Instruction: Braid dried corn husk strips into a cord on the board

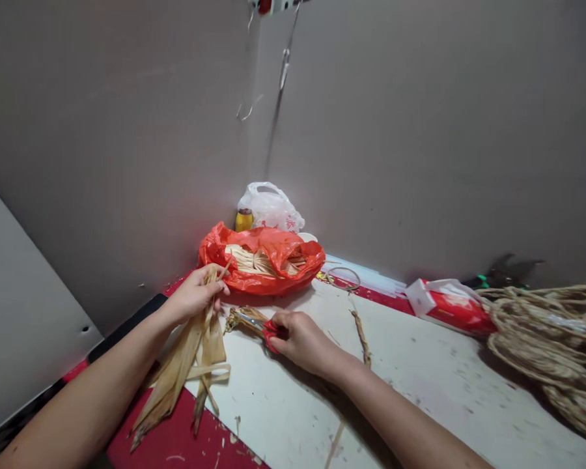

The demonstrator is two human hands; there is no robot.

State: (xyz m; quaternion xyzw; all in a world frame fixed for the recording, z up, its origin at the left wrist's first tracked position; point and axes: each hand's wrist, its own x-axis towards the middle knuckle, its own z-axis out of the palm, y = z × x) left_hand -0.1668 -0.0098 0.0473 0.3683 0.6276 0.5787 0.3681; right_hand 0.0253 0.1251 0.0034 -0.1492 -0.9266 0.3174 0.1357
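My left hand (200, 293) is closed around a bundle of flat, tan dried leaf strips (180, 371), which hang down past the edge of the white board. In my right hand (300, 335) is a pair of scissors (269, 335) with red handles, fingers wrapped through the loops. The scissor blades point left, over a small pile of dried leaf scraps (239, 318) on the board. Just beyond both hands sits a red plastic bag (273, 283), its mouth open on more pale dried strips (249, 258).
A white board (420, 378) lies on a red table surface (176, 443). Behind stand a white plastic bag (273, 208) and a yellow jar (244, 220). To the right are a wire ring (344, 279), a twisted cord piece (361, 339), a red tissue pack (459, 309) and coiled rope (547, 352).
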